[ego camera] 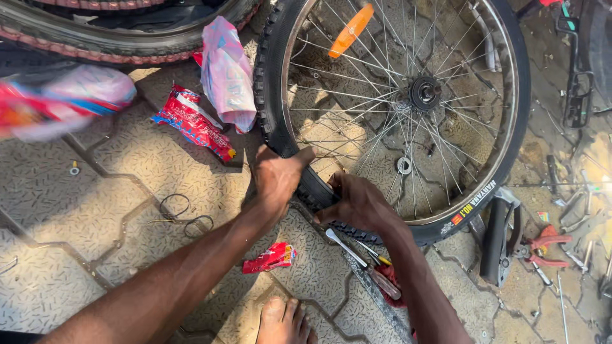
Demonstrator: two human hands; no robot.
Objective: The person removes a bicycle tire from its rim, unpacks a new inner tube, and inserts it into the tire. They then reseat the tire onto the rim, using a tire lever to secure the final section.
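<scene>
Bare foot [284, 320] at the bottom edge — both hands on a bicycle wheel above it.

The wheel [395, 114] lies flat on the paved floor [83, 210], spokes and hub [424, 93] facing up. The left hand [278, 178] is clamped over the black tyre [519, 121] at its near edge, grip closed around tyre and rim. The right hand [357, 204], just beside it, presses on the same section, fingers curled onto the tyre's inner edge. A screwdriver [360, 262] lies on the floor under the right forearm. Red wrappers [194, 122] and a pink plastic bag [226, 73] lie left of the wheel — red-handled pliers [545, 250] to its right. An orange reflector [350, 30] sits among the spokes.
</scene>
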